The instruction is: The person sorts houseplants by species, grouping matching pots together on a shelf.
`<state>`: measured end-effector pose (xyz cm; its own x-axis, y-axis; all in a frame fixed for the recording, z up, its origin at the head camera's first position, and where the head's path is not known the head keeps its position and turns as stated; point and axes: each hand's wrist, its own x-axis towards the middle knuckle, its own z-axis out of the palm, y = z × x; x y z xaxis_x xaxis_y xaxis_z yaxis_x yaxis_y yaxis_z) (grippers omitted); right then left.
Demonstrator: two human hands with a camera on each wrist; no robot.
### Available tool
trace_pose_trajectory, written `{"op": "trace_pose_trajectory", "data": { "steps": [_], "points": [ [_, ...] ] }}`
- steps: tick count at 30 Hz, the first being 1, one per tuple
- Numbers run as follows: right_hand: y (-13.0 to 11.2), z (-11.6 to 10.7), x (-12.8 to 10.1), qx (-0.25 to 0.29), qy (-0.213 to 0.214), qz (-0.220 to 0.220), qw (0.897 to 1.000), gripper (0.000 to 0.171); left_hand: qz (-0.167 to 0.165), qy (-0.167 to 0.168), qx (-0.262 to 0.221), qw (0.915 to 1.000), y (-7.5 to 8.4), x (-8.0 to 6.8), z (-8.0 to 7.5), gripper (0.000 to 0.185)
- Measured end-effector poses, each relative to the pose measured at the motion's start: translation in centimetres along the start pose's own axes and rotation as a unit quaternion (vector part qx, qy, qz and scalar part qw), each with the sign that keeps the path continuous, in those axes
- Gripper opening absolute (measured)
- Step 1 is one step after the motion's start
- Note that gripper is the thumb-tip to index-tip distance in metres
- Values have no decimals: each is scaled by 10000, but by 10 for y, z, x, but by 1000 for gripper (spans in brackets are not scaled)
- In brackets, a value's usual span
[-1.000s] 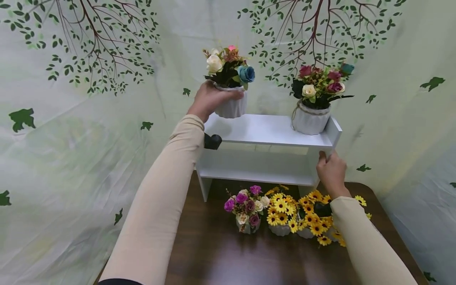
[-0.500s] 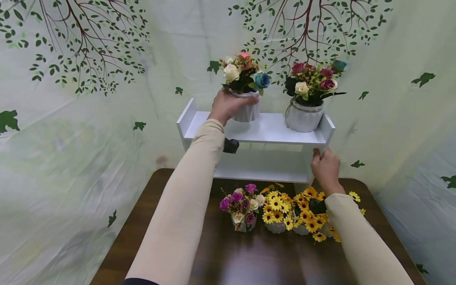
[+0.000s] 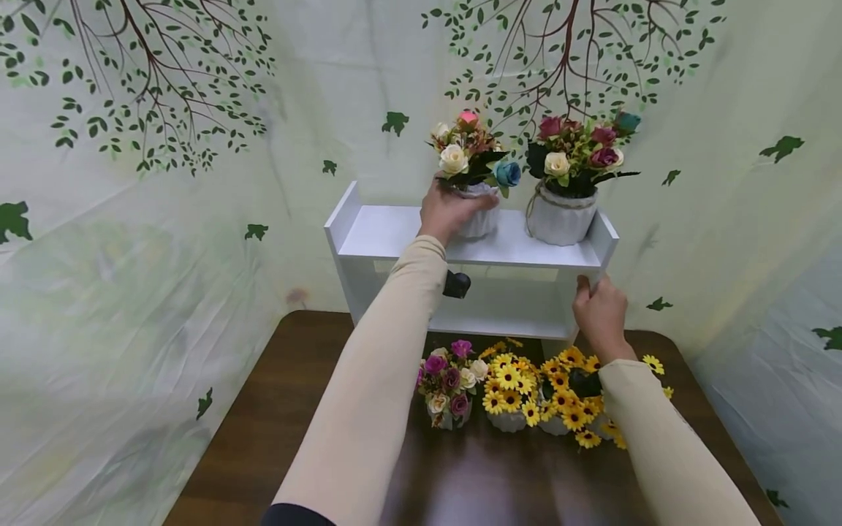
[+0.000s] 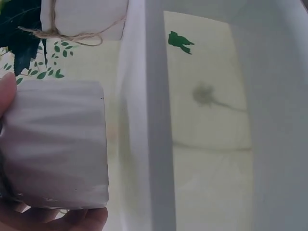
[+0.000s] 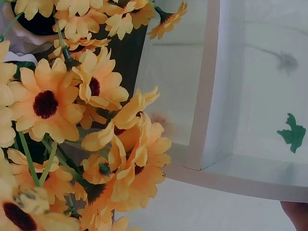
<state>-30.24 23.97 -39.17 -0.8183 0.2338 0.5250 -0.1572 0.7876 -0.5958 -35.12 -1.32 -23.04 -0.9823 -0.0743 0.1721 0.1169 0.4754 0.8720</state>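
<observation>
**White pot held on the top shelf**

White ribbed pot point(image 3: 479, 218) with a small bunch of roses point(image 3: 468, 152) sits in my left hand point(image 3: 448, 212), whose fingers curl round its side, thumb across the front. From the head view its base looks level with the top board of the shelf unit point(image 3: 388, 232), towards the middle, but I cannot tell whether it rests on the board. The left wrist view shows the same pot point(image 4: 57, 144) close up, my fingers point(image 4: 53, 219) under its lower edge and a fingertip at its left side.

Just beside it to the right stands a second white pot point(image 3: 560, 216), tied with twine and filled with dark red and cream roses point(image 3: 582, 150). The two bunches almost meet; the pots themselves stand apart.

My right hand point(image 3: 598, 310) grips the front right corner of the shelf unit, fingers bent over the edge of the side panel. The right wrist view catches only a fingertip point(image 5: 296, 214) under the white board.

Down on the brown table point(image 3: 276, 409), in front of the unit, stand a small pot of purple and cream roses point(image 3: 450, 380) and two pots of yellow daisies point(image 3: 526, 383), all near each other. Behind everything hangs a pale cloth printed with green leaves point(image 3: 131, 219).
</observation>
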Motion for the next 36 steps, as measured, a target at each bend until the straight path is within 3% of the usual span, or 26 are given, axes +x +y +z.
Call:
{"op": "trace_pose_trajectory", "data": {
  "steps": [15,27,36],
  "points": [
    [0,1,1,138,-171,211,9995,40,-28,-239,236,9994,0,6,11,104],
    [0,-1,3,4,-71,199,9998,38,-65,-444,294,9986,-1,9,17,108],
    [1,-2,3,57,-51,76,9999,37,-96,-396,-250,9989,-5,7,20,102]
  ]
}}
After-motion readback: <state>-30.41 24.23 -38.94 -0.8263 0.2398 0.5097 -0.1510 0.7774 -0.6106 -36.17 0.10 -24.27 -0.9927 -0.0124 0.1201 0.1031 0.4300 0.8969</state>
